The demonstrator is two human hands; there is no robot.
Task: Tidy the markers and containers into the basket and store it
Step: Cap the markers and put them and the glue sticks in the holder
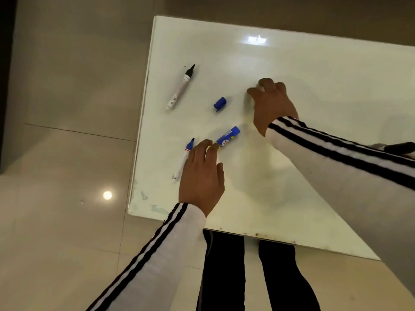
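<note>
Blue glue stick, label print unreadable, touched by left hand with fingers loosely spread; right hand curled on white desk, contents indiscernible.

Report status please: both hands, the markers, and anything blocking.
Left hand touching blue container, no grasp visible. Right hand curled on table, contents hidden. Black marker, blue marker, blue cap loose. No basket visible; nothing blocking.
</note>
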